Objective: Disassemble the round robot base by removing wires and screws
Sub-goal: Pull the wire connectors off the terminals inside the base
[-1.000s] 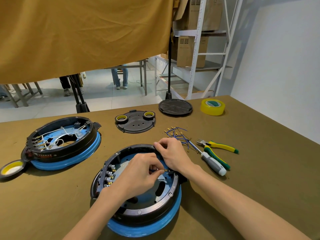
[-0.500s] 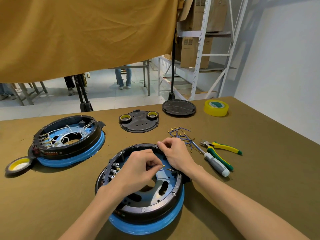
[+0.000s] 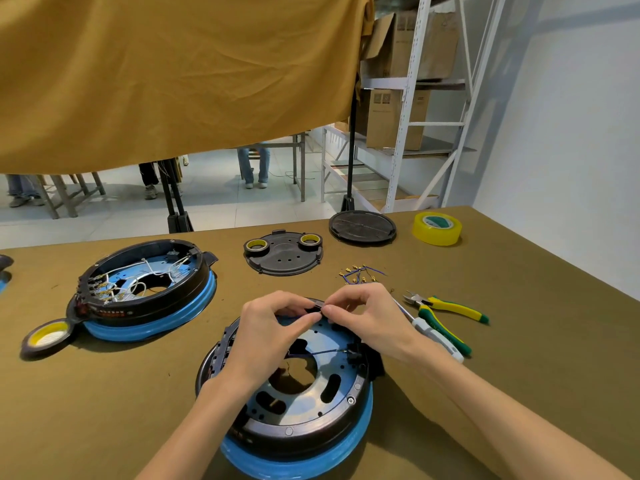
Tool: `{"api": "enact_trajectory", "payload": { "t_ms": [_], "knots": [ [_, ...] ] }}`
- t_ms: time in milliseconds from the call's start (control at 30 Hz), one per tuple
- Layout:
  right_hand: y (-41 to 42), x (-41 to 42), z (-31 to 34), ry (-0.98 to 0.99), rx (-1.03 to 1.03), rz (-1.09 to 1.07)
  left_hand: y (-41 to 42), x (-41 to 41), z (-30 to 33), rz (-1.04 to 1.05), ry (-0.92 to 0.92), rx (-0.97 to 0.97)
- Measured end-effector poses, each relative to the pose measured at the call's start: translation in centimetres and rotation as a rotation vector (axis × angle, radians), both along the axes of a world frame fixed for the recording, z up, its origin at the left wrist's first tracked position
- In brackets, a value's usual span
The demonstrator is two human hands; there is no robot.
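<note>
A round robot base (image 3: 311, 420), black with a blue rubber rim, lies on the table in front of me. My left hand (image 3: 266, 337) and my right hand (image 3: 363, 320) hover over its far edge, fingertips meeting, and together pinch a thin blue wire (image 3: 320, 353) that runs back down to a black connector on the base's right side. Removed blue wires with gold terminals (image 3: 360, 273) lie in a small pile just beyond my right hand.
A second base (image 3: 145, 289) with white wires sits at the left, a tape roll (image 3: 46, 337) beside it. Behind are a black cover plate (image 3: 284, 254), a round lid (image 3: 362, 226) and yellow tape (image 3: 437, 228). Cutters (image 3: 446, 306) and a screwdriver (image 3: 436, 336) lie right.
Both hands have lifted from inside the base toward its far rim, pulling the blue wire up. The camera has tilted a little, so the table sits lower in view.
</note>
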State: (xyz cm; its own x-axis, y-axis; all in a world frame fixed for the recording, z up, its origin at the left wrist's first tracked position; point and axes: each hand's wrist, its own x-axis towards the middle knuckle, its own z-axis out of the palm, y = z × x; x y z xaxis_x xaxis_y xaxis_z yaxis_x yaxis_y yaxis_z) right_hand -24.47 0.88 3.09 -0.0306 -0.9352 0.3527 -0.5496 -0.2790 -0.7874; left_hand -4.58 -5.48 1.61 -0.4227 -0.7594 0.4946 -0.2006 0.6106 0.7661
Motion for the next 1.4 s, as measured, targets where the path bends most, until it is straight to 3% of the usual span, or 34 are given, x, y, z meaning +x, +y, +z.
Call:
{"api": "enact_trajectory", "payload": {
  "t_ms": [67, 167, 300, 433, 633, 833, 1000, 1100, 1300, 1400],
  "knots": [
    [-0.4, -0.8, 0.0, -0.017, -0.039, -0.052, -0.2, 0.0, -0.2, 0.056, -0.051, -0.052],
    [-1.6, -3.3, -0.9, 0.000, -0.152, -0.314, -0.3, -0.2, -0.6, 0.093, -0.164, -0.078],
    [-2.8, -7.3, -3.3, 0.424, -0.174, -0.579, 0.0, -0.6, -1.3, -0.103, -0.464, -0.051],
    [-3.5, -9.3, -4.5, 0.681, -0.134, -0.529, 0.2, -0.7, -1.4, -0.214, -0.520, -0.012],
    [-3.6, -9.4, -4.8, 0.833, -0.141, -0.422, 0.1, -0.7, -1.4, -0.244, -0.538, 0.009],
    [-3.6, -9.5, -4.3, 0.667, -0.368, -0.575, 0.1, -0.8, -1.5, -0.246, -0.557, 0.006],
    [-4.0, -9.5, -4.8, 0.799, -0.104, -0.599, 0.3, -0.8, -1.4, -0.253, -0.556, 0.007],
    [-3.8, -8.9, -4.4, 0.805, -0.066, -0.588, 0.3, -0.9, -1.3, -0.249, -0.547, 0.012],
    [-3.1, -5.3, -2.5, 0.329, -0.053, -0.524, 0.4, -1.4, -1.0, -0.279, -0.563, 0.018],
    [-2.5, -2.7, -2.5, 0.231, 0.059, -0.442, 0.4, -1.9, -0.7, -0.292, -0.583, -0.011]
  ]
}}
